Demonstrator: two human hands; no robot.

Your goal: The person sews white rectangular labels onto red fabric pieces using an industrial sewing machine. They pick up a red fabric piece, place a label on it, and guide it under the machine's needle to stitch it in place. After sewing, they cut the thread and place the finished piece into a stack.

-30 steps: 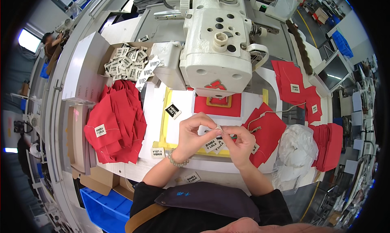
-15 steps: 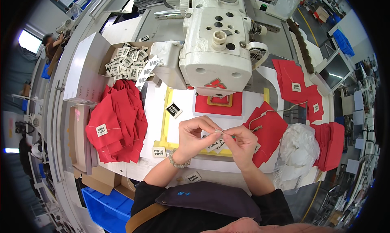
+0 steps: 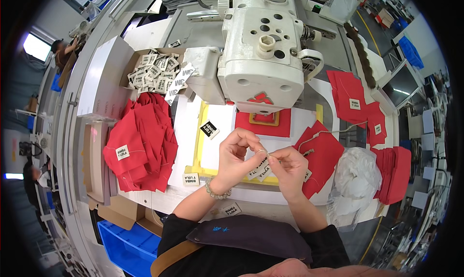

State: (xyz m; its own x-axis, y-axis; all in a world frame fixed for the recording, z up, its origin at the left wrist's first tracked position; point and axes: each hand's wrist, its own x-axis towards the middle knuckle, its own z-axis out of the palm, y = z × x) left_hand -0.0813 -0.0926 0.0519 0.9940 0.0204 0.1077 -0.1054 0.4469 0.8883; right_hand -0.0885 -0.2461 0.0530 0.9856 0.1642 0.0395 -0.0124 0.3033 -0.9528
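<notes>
My left hand (image 3: 237,157) and my right hand (image 3: 289,170) meet above the front of the sewing bed, thumbs and forefingers pinched together. Between the fingertips is a small pale fabric label (image 3: 263,159), mostly covered by the fingers. Just below it lie a few white labels (image 3: 261,174) with dark print, partly hidden by my hands. A black label (image 3: 209,129) rests on the white sheet beyond my left hand. Ahead, a red fabric piece (image 3: 282,127) lies under the brass-coloured clamp frame (image 3: 265,124) of the white sewing machine (image 3: 258,69).
A heap of red fabric pieces (image 3: 145,146) lies at left, below an open box of white labels (image 3: 154,73). At right are more red pieces (image 3: 321,156) with a cord across them, a crumpled clear plastic bag (image 3: 356,175) and a red stack (image 3: 394,173). A blue bin (image 3: 128,245) stands lower left.
Both hands have shifted slightly to the right and tilted a little, still pinched together at the label. The whole view has moved slightly too.
</notes>
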